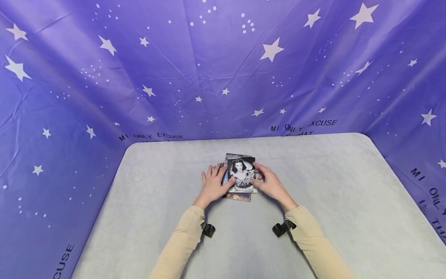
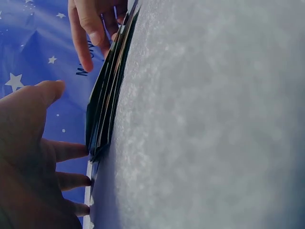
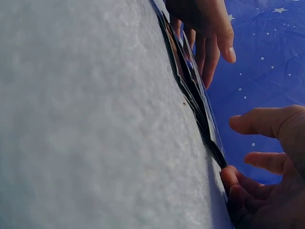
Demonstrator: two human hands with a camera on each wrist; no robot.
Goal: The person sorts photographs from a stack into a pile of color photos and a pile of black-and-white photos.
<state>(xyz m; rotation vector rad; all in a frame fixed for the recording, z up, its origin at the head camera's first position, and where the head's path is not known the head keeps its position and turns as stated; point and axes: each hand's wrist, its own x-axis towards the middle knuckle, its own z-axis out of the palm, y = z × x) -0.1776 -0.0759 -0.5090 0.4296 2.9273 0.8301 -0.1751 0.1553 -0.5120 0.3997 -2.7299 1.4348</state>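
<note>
A loose stack of photo cards (image 2: 108, 90) lies flat on the table, its edges uneven. On top is a black-and-white photo (image 1: 242, 179) of a person in a light dress. Coloured cards (image 1: 238, 197) jut out beneath it at the near side. At the stack's left edge is my left hand (image 1: 211, 185), fingers spread and fairly straight, thumb raised over the top photo. My right hand (image 1: 273, 186) is at the right edge. Its lower fingers (image 3: 231, 177) bend against the cards' side, while the thumb hangs apart from them in the right wrist view.
The grey table (image 1: 156, 232) has a rounded far edge. Behind and beside it hangs a purple-blue cloth (image 1: 209, 58) with white stars and black lettering. Black wrist mounts (image 1: 209, 230) sit at both cuffs, below the beige sleeves (image 1: 181, 240).
</note>
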